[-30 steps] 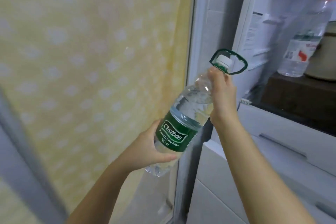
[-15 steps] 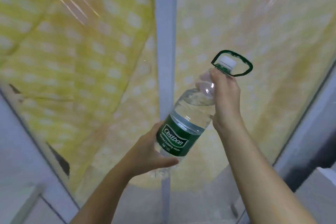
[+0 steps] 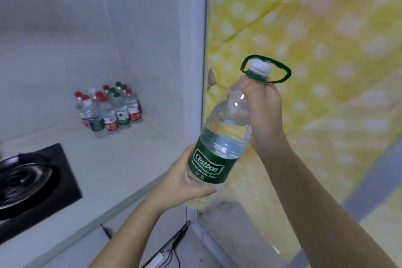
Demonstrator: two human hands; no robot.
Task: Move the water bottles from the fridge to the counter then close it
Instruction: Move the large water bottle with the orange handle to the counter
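Now turned well away from the fridge, seen open a second ago and at present out of view; facing the white counter (image 3: 113,165) at lower left instead. Reads as a carry nearly done, with setting down yet to come and the fridge door probably left open behind.

Right of a pale upright post (image 3: 193,50), a yellow spotted sheet (image 3: 326,72) filling that whole side. At the counter's left end, a black hob (image 3: 65,180), blurred.

Nearer, held tilted in mid-air by the counter's near corner and, by the look, not yet over it: the large water bottle (image 3: 219,143), green label facing the camera, cap end up and to the right. Well apart from it, in the counter's back corner, a cluster of small bottles (image 3: 108,109) with red and green caps, upright, touching or nearly so.

Gripped as before with both hands: left hand (image 3: 187,183) cupped under the base end, thumb across the label's lower edge; right hand (image 3: 263,104) wrapped round the neck, just below the white cap (image 3: 260,67). Green carry loop (image 3: 280,72) standing free above the knuckles.
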